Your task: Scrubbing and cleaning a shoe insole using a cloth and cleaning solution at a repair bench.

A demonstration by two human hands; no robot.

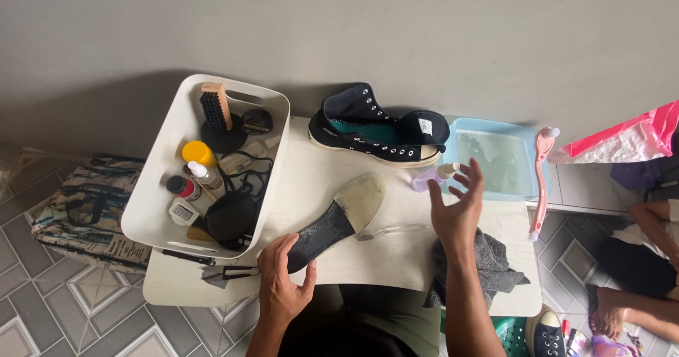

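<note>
A shoe insole [341,218] lies on the small white table [311,180], its dark underside toward me and its pale end farther away. My left hand [283,283] holds the insole's near end between thumb and fingers. My right hand [458,205] hovers with fingers spread, holding nothing, just in front of a small lilac bottle [433,177]. A black high-top sneaker [378,127] without laces stands at the table's far edge. A clear brush-like handle [392,230] lies beside the insole.
A white bin [276,127] on the left holds brushes, bottles and cords. A blue basin of water [535,160] sits at the right, a pink brush [541,180] on its rim. A grey cloth [491,268] drapes the near edge. Another person's leg and foot [636,286] show at far right.
</note>
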